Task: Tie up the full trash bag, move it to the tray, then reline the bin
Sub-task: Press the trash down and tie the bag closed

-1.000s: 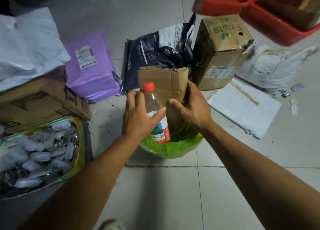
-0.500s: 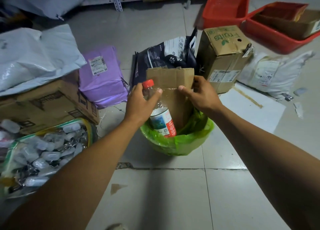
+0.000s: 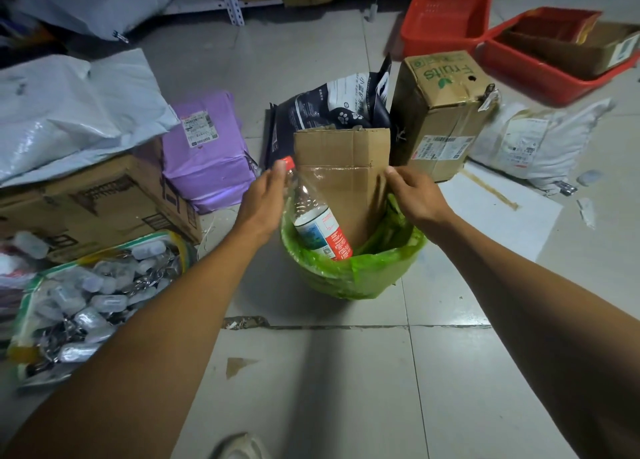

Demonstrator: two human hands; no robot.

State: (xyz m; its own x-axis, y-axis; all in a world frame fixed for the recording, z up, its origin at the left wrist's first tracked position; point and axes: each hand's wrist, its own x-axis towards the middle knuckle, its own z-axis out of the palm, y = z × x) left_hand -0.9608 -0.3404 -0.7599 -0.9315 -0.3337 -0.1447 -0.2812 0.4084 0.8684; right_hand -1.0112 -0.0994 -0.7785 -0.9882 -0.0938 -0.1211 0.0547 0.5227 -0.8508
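Hands are flanking the upright cardboard (image 3: pixel 341 178) in the green trash bag (image 3: pixel 349 271) at frame centre, left hand (image 3: pixel 265 202) resting straight fingers against the bottle (image 3: pixel 315 216), right hand (image 3: pixel 415 195) pinching the cardboard's edge, seemingly tucking contents for tying

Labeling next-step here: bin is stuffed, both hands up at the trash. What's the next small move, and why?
Probably press the cardboard and bottle deeper. Both stand well above the green bag rim, the left hand is by the bottle neck and the right hand is at the cardboard's edge, and little loose bag shows for tying.
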